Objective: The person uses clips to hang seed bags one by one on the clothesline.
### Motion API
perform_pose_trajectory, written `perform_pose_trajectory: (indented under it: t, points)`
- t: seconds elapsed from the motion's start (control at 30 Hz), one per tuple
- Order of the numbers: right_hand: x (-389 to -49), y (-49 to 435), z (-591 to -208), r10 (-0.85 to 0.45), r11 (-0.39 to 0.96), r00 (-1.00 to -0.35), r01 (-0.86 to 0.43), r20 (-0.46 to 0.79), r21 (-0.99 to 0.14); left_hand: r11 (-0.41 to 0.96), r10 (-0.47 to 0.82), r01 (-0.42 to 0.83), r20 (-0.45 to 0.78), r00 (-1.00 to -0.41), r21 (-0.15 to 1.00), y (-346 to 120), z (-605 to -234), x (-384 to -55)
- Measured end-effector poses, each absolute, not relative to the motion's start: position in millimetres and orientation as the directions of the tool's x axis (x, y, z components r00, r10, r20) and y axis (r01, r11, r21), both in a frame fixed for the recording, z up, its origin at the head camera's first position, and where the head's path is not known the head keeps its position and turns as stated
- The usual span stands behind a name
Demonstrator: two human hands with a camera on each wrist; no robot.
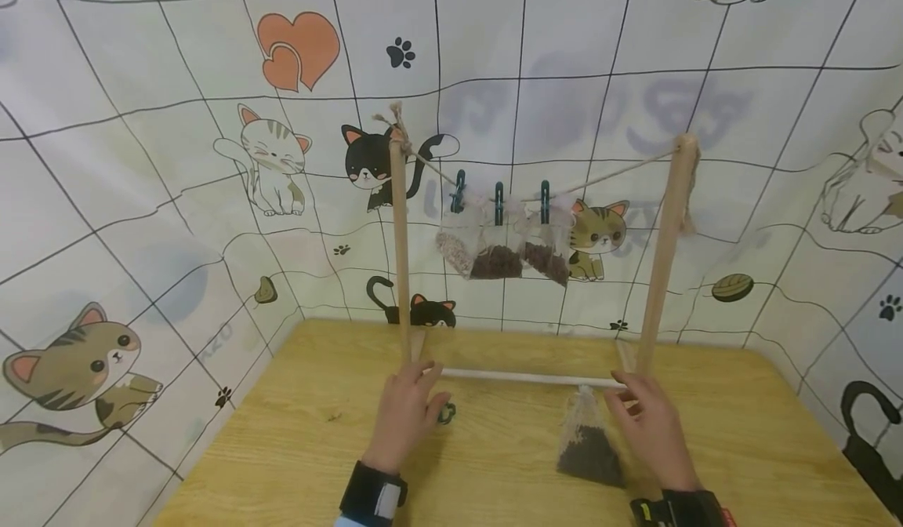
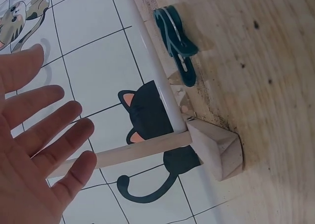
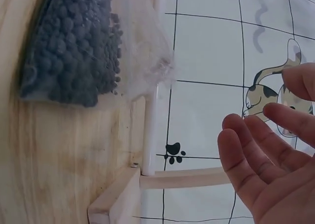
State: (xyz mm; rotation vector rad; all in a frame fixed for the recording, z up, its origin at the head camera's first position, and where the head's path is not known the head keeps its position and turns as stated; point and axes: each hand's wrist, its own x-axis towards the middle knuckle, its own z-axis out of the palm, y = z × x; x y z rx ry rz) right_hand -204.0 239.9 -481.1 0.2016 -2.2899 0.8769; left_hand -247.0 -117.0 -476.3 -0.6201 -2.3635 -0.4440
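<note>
Near the foot of the left wooden post (image 1: 400, 252) is my left hand (image 1: 407, 417), its fingers spread and holding nothing in the left wrist view. A dark green clothespin (image 2: 176, 42) lies on the table beside that hand. My right hand (image 1: 652, 427), fingers loosely bent and holding nothing, is by the right post (image 1: 666, 252). To its left sits a clear pouch of dark pellets (image 3: 74, 47), gathered at the top. Between the posts, three filled pouches (image 1: 497, 262) hang from a sagging string (image 1: 621, 174), each under a green clothespin (image 1: 499, 204).
A white rod (image 1: 522, 376) joins the two posts low down, and wooden feet (image 2: 216, 147) carry the frame on the wood-grain table (image 1: 282, 448). Behind stands a cloth printed with cats (image 1: 275, 162). A black curved object (image 1: 871, 441) is at the right edge.
</note>
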Motion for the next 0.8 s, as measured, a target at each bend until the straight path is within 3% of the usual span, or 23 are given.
perform_pose_trajectory:
  t: [0.43, 0.8]
  points:
    - [-210.3, 194.6, -483.1, 0.010, 0.727, -0.896, -0.298, 0.443, -0.619, 0.874, 0.310, 0.457, 0.532, -0.788, 0.168, -120.3, -487.6, -248.1]
    - [-224.5, 129.7, -483.1, -0.098, 0.648, -0.927, -0.336, 0.363, -0.683, 0.906, 0.343, 0.414, 0.420, -0.840, 0.088, -122.7, -492.3, -250.0]
